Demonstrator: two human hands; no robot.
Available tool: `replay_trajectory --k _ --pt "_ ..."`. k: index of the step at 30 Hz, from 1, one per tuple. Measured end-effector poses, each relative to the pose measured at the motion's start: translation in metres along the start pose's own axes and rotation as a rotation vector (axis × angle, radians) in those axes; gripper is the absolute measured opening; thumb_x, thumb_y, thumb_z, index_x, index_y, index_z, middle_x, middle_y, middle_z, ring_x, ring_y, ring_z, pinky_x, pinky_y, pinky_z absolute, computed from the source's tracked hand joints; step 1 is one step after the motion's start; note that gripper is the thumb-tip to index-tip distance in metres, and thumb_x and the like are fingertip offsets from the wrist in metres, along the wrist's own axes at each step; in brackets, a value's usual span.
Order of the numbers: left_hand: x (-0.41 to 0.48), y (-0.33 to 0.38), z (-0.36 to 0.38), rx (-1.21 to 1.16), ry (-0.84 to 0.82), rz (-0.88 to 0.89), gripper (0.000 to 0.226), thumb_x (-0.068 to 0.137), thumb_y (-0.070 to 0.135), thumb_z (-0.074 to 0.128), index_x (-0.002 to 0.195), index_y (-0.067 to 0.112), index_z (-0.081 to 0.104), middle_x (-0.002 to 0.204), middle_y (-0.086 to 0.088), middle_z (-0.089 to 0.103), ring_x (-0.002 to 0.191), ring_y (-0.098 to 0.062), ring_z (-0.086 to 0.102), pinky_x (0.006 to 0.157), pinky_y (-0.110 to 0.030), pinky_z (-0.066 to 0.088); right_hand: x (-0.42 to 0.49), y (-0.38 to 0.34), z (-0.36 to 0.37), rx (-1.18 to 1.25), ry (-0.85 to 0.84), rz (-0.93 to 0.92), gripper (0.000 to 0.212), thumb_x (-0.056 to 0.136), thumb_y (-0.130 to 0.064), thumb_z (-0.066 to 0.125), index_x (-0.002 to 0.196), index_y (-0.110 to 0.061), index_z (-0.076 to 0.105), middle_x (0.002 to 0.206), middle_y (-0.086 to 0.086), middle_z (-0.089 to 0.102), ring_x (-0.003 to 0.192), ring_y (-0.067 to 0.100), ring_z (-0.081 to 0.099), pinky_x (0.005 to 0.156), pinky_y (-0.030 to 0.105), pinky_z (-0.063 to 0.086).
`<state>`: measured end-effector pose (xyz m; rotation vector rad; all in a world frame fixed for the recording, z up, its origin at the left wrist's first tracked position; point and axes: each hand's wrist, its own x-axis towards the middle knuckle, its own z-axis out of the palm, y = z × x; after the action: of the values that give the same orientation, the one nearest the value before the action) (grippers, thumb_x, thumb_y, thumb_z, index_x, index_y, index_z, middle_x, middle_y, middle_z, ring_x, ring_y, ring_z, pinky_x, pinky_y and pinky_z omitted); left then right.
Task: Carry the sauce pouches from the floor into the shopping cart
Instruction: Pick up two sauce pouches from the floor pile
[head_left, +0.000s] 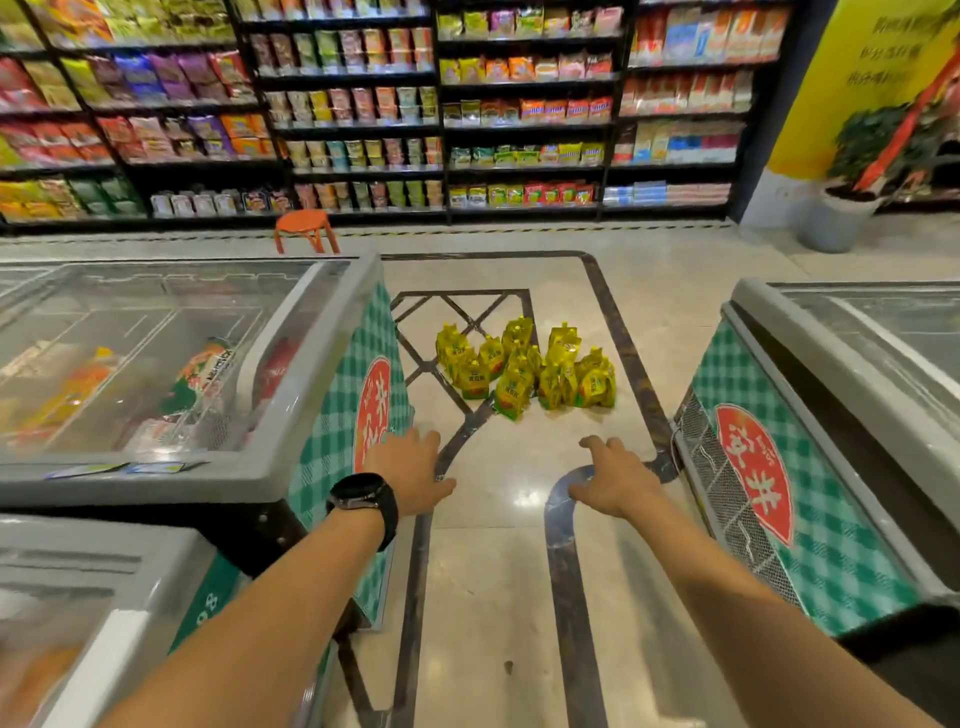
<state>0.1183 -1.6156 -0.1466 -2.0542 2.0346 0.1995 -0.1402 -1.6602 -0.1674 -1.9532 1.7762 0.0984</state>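
Well, sauce pouches (524, 371): a tight yellow cluster standing on the floor (493, 571), between the two freezers and well ahead of both hands.
Pouch direction: mostly upright, long axis vertical, spouted tops up, printed fronts turned toward the camera; a few lean on their neighbours.
Pouch labels: a green band and a red-orange picture low on the fronts; the writing is too small to read.
Left hand (410, 470): stretched forward, palm down, fingers loosely spread, holding nothing; black watch (363, 501) on the wrist.
Right hand (615, 480): out in front too, palm down, fingers relaxed and lightly bent, nothing in them.
Left freezer (311, 415): glass lid, green-and-white check end panel, red oval with white Chinese characters.
Right freezer (831, 545): same check, same red oval logo.
Yellow banner (857, 78): dark Chinese writing, too blurred to read.
Shelves (363, 104): packed with coloured packets along the back; an orange stool (305, 228) stands in front.
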Motion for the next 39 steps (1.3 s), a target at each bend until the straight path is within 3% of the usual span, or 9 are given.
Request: replay_trajectory --k 5,9,12,18,25,32,36,39 --pt "0.126 -0.028 -0.009 0.04 -0.065 0.005 0.063 0.094 0.06 0.047 0.139 0.017 0.04 0.129 -0.011 0.054 0.112 -0.03 0.06 0.087 -0.04 0.051 0.127 -0.019 -0.017 -0.012 -0.025 -0.014 0.076 0.083 -0.041 0.064 0.147 -0.019 0.029 0.142 0.013 0.04 0.128 0.035 0.045 0.099 0.047 0.047" --pt "0.244 -0.052 -0.007 0.016 -0.133 0.032 0.067 0.095 0.059 0.047 0.147 0.018 0.034 0.142 -0.012 0.048 0.125 -0.031 0.053 0.099 -0.04 0.047 0.227 -0.029 -0.028 -0.029 -0.065 0.038 0.077 0.084 -0.043 0.065 0.147 -0.019 0.029 0.142 0.013 0.039 0.128 0.035 0.046 0.099 0.046 0.046" --pt "0.321 -0.068 -0.01 -0.008 -0.173 0.055 0.071 0.096 0.06 0.045 0.15 0.017 0.029 0.15 -0.013 0.041 0.13 -0.032 0.05 0.099 -0.041 0.046 0.291 -0.037 -0.039 -0.026 -0.117 0.087 0.077 0.084 -0.043 0.065 0.147 -0.02 0.028 0.141 0.012 0.039 0.125 0.034 0.048 0.097 0.046 0.048" --pt "0.459 -0.094 -0.022 -0.014 -0.218 0.061 0.065 0.094 0.06 0.047 0.141 0.017 0.037 0.137 -0.012 0.049 0.123 -0.032 0.054 0.092 -0.042 0.047 0.417 -0.046 -0.064 0.081 -0.164 0.133 0.078 0.082 -0.043 0.066 0.147 -0.02 0.028 0.141 0.013 0.039 0.124 0.035 0.05 0.098 0.045 0.048" --pt "0.643 -0.108 0.001 -0.032 -0.284 0.023 0.066 0.094 0.061 0.047 0.142 0.017 0.036 0.136 -0.01 0.051 0.12 -0.031 0.056 0.091 -0.041 0.049 0.613 -0.022 -0.059 0.203 -0.215 0.164 0.083 0.079 -0.039 0.07 0.148 -0.018 0.028 0.14 0.013 0.04 0.124 0.033 0.05 0.096 0.041 0.047" --pt "0.831 -0.108 0.123 -0.182 -0.419 -0.096 0.074 0.091 0.063 0.048 0.149 0.021 0.028 0.138 -0.009 0.05 0.118 -0.03 0.058 0.09 -0.042 0.053 0.815 0.03 0.032 0.359 -0.291 0.262 0.083 0.078 -0.03 0.074 0.146 -0.016 0.03 0.14 0.012 0.042 0.127 0.028 0.048 0.094 0.037 0.044" --pt "0.917 -0.102 0.229 -0.391 -0.457 -0.183 0.099 0.071 0.077 0.039 0.15 0.018 0.027 0.14 -0.012 0.047 0.117 -0.032 0.058 0.092 -0.044 0.052 0.911 0.068 0.128 0.465 -0.304 0.322 0.09 0.073 -0.023 0.081 0.147 -0.012 0.03 0.144 0.012 0.04 0.131 0.027 0.044 0.098 0.034 0.041" --pt "0.983 -0.103 0.328 -0.509 -0.448 -0.206 0.098 0.079 0.061 0.063 0.154 0.015 0.02 0.148 -0.012 0.039 0.128 -0.032 0.051 0.099 -0.044 0.047 0.982 0.099 0.214 0.579 -0.265 0.378 0.1 0.066 -0.018 0.088 0.147 -0.01 0.03 0.148 0.012 0.038 0.133 0.028 0.041 0.105 0.038 0.038"
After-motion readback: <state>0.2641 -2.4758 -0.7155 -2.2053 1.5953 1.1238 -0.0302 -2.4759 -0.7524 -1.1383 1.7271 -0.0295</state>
